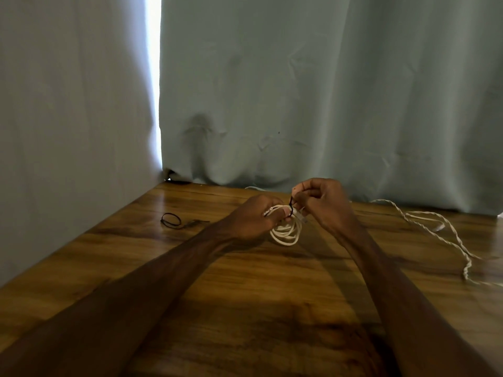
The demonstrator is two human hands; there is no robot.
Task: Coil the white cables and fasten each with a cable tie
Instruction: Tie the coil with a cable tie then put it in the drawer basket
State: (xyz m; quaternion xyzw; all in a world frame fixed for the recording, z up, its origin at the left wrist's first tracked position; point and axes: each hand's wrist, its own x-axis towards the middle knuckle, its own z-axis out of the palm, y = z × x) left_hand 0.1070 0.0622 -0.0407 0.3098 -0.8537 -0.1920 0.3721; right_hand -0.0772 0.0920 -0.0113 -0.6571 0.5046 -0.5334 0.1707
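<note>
A white cable wound into a small coil (287,232) hangs just above the wooden table, near its far edge. My left hand (254,217) grips the top of the coil from the left. A thin black cable tie (291,205) wraps the top of the coil, and my right hand (321,201) pinches its upper end just right of the left hand. A second white cable (435,227), loose and partly twisted, trails across the table's right side.
Another black cable tie (172,220), bent into a loop, lies on the table (245,295) to the left of my hands. Pale blue-grey curtains (299,91) hang close behind the table and along its left edge.
</note>
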